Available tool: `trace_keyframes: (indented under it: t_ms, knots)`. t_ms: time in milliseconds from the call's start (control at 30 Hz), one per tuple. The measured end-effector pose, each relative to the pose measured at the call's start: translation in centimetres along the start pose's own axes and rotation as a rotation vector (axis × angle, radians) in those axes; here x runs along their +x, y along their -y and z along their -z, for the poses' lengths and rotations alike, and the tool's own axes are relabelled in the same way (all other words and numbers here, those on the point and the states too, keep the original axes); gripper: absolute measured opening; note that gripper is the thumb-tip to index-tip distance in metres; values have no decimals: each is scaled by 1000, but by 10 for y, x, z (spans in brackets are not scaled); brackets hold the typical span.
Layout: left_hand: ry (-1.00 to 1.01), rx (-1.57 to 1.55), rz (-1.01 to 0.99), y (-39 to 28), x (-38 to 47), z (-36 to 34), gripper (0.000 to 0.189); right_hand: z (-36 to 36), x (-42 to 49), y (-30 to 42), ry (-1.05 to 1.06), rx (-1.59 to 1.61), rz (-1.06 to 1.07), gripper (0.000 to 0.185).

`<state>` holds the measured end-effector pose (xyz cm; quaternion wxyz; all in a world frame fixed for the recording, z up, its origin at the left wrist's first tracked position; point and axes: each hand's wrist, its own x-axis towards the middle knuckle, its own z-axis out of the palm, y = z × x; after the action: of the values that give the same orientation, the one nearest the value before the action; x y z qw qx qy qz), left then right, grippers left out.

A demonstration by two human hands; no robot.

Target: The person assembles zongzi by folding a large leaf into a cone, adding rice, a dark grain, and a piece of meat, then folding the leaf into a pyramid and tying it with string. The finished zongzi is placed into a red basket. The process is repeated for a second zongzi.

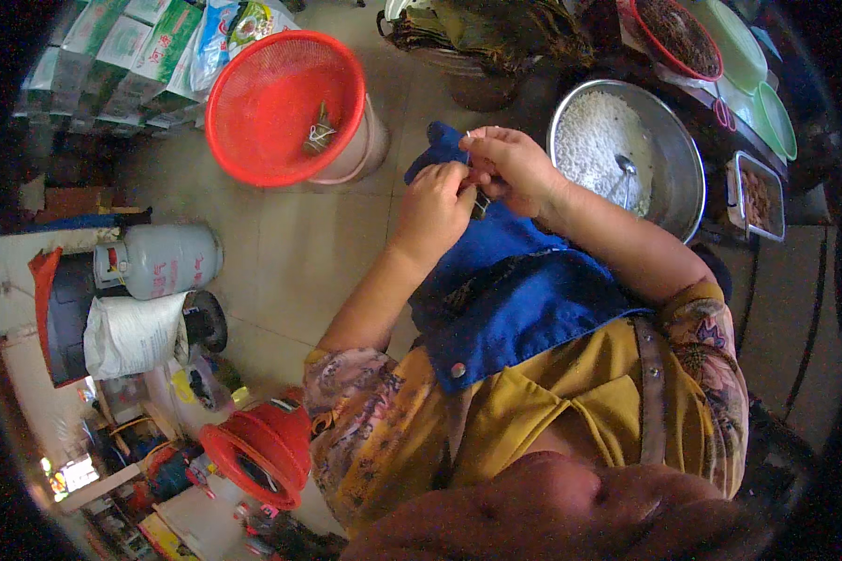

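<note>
Above the blue apron (512, 259) on my lap, my two hands meet. My left hand (435, 207) is closed around a small leaf-wrapped parcel (481, 205), which is mostly hidden by the fingers. Pinched in the fingertips of my right hand (516, 168) is a white string (469, 134); a short piece sticks up above them. To the right of my hands stands a wide steel basin (687, 175) of white rice (593, 133), with a metal spoon (626, 165) resting in it.
A red plastic basket (252, 105) holding a string-tied leaf parcel (318, 137) sits on a pale bucket (358, 151). Leaves (491, 31) are piled at the back. A metal tray of meat pieces (758, 193) stands right, a gas cylinder (172, 261) and red stools (259, 449) left.
</note>
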<state>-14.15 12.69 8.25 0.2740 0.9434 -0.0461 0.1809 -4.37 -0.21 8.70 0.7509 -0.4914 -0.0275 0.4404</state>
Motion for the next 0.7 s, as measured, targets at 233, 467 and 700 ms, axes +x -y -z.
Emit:
trace_keyframes:
  t_ms: [233,467,700]
  knots:
    - [-33,-140,42,6,-15,3,13,62,18,16,-271,-304,397,14]
    - [-83,-405,229,20,-23,-2,14,116,-42,-59,-4,-903,132,12]
    - [-105,-28,-70,7,-11,4,18,62,-54,-28,-30,-1651,592,31]
